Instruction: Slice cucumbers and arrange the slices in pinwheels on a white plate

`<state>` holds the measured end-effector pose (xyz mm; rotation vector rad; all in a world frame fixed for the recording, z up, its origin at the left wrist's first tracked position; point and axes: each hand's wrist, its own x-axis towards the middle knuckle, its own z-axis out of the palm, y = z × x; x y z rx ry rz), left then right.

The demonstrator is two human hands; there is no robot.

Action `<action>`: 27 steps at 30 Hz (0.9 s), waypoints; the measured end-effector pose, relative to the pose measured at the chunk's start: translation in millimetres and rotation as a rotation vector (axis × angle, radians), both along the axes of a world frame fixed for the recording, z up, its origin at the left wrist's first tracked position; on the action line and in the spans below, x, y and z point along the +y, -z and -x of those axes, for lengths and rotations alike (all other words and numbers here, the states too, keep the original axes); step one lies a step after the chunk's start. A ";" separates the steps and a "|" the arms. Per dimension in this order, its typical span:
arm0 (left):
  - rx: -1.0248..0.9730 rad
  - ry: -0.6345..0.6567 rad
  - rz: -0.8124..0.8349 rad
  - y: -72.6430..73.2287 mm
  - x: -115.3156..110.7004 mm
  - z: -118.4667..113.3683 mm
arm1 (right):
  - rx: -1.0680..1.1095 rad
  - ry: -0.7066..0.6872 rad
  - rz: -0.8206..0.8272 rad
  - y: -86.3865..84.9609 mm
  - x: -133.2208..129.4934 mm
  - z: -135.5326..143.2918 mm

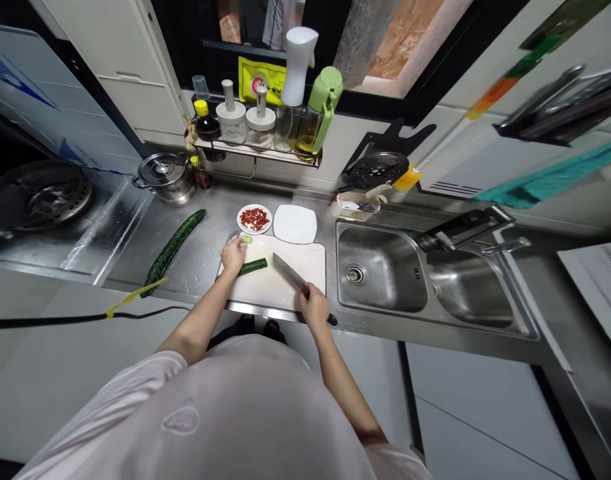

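Observation:
My right hand (315, 308) is wrapped round the black handle of a kitchen knife (288, 271). Its blade slants up and left over the white cutting board (305, 267). At the board's upper left, my left hand (232, 255) has its fingers closed at a few pale green cucumber slices (246, 239). A cut length of cucumber (253, 267) lies on the board between my left hand and the blade, its left end partly hidden by my wrist. Left of the board, a long whole cucumber (175, 250) rests on the steel counter.
Behind the board stand a plate of chopped red pieces (254, 219) and a white square plate (295, 224). A double sink (380, 267) is on the right. A lidded pot (166, 177) stands at the back left, below a rack of bottles and jars (258, 152).

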<state>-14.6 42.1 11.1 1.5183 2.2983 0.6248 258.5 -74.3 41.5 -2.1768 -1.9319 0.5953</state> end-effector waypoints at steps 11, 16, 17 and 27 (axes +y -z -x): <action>-0.031 0.272 -0.114 -9.9 -44.1 -12.2 | 0.121 0.065 0.030 -10.2 6.4 15.6; -0.002 0.375 -0.109 -11.2 -47.7 -19.1 | 0.137 0.036 0.069 -12.5 15.8 22.9; 0.001 0.391 -0.110 -10.9 -47.5 -19.6 | 0.138 0.027 0.079 -13.2 17.4 24.9; 0.005 0.556 -0.073 -5.5 -44.7 -19.5 | -0.067 -0.178 0.209 -18.5 25.2 46.2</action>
